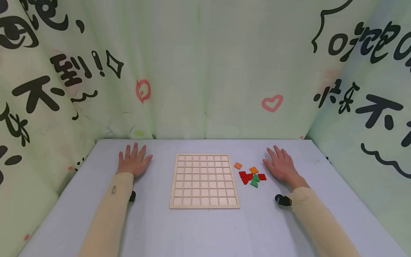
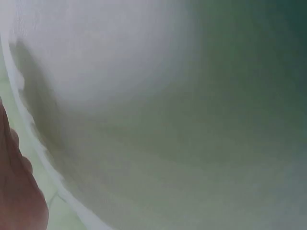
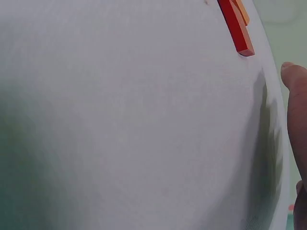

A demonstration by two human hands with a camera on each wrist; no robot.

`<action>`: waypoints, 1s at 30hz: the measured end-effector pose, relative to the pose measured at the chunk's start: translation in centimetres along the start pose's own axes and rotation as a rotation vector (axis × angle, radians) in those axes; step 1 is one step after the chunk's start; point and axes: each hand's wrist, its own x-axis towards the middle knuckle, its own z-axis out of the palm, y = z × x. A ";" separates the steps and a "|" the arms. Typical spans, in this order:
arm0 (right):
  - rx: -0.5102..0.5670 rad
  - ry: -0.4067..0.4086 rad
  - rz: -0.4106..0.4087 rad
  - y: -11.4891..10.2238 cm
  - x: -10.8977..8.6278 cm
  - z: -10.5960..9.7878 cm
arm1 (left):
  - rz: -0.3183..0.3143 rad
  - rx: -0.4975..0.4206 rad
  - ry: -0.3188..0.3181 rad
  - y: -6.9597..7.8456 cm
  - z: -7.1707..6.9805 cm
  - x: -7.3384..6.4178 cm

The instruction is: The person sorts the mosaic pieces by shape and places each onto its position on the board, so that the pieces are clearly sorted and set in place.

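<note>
In the head view my left hand lies palm down over the white table with its fingers spread, left of a wooden grid board. On the board's other side my right hand has its fingers extended and holds nothing. Between the board and this hand lies a loose cluster of small flat pieces: orange squares, several red pieces and green pieces. The right wrist view catches one red piece near the thumb. Only part of the left hand shows in the left wrist view.
A white cloth covers the table. Pale green curtains with black lettering and pink hearts hang behind it and on both sides. A dark wrist camera sits at the right cuff, another at the left.
</note>
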 end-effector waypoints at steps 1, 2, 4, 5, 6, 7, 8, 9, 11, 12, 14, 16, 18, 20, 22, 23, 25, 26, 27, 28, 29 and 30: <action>0.003 0.008 -0.009 0.0 0.0 0.1 | 0.008 -0.001 -0.010 0.0 0.1 0.2; 0.006 0.016 -0.017 0.0 0.1 0.1 | 0.021 -0.004 -0.020 0.0 0.1 0.3; 0.015 0.040 -0.034 0.1 0.2 0.3 | 0.063 -0.007 -0.030 0.1 0.3 0.7; 0.023 0.052 -0.037 0.0 0.3 0.4 | 0.090 -0.013 -0.033 0.3 0.4 0.8; 0.034 0.065 -0.042 -0.1 0.4 0.4 | 0.128 -0.028 -0.029 0.6 0.4 0.9; 0.051 0.074 -0.045 -0.3 0.4 0.4 | 0.167 -0.046 -0.024 0.9 0.4 1.0; 0.075 0.079 -0.045 -0.5 0.4 0.4 | 0.202 -0.072 -0.024 1.4 0.3 1.0; 0.103 0.083 -0.046 -0.7 0.3 0.4 | 0.230 -0.096 -0.025 1.8 0.4 0.9; 0.158 0.087 -0.049 -1.3 0.2 0.2 | 0.284 -0.164 -0.037 2.7 0.3 0.7; 0.181 0.088 -0.054 -1.6 0.0 0.2 | 0.306 -0.197 -0.046 3.2 0.4 0.5; 0.215 0.093 -0.065 -2.2 -0.3 0.0 | 0.322 -0.262 -0.069 3.9 0.5 0.2; 0.238 0.101 -0.075 -2.8 -0.6 0.0 | 0.351 -0.303 -0.077 4.5 0.9 -0.2; 0.256 0.103 -0.084 -3.4 -1.0 0.0 | 0.374 -0.329 -0.075 5.0 1.2 -0.5; 0.276 0.103 -0.090 -3.9 -1.4 0.1 | 0.387 -0.359 -0.073 5.4 1.5 -0.8; 0.290 0.102 -0.096 -4.3 -1.8 0.3 | 0.406 -0.373 -0.073 5.8 1.7 -1.0; 0.298 0.100 -0.099 -4.6 -2.0 0.4 | 0.404 -0.391 -0.081 6.0 1.8 -1.0; 0.308 0.101 -0.106 -4.9 -2.3 0.5 | 0.401 -0.416 -0.102 6.2 1.9 -1.1; 0.312 0.101 -0.109 -5.0 -2.4 0.6 | 0.402 -0.421 -0.113 6.3 2.0 -1.2; 0.313 0.103 -0.118 -5.2 -2.5 0.7 | 0.396 -0.429 -0.124 6.3 2.2 -1.2; 0.315 0.105 -0.123 -5.4 -2.5 0.8 | 0.385 -0.439 -0.136 6.4 2.3 -1.2; 0.318 0.105 -0.127 -5.5 -2.6 0.8 | 0.381 -0.445 -0.142 6.4 2.3 -1.3; 0.318 0.106 -0.130 -5.6 -2.6 0.8 | 0.379 -0.449 -0.143 6.4 2.4 -1.3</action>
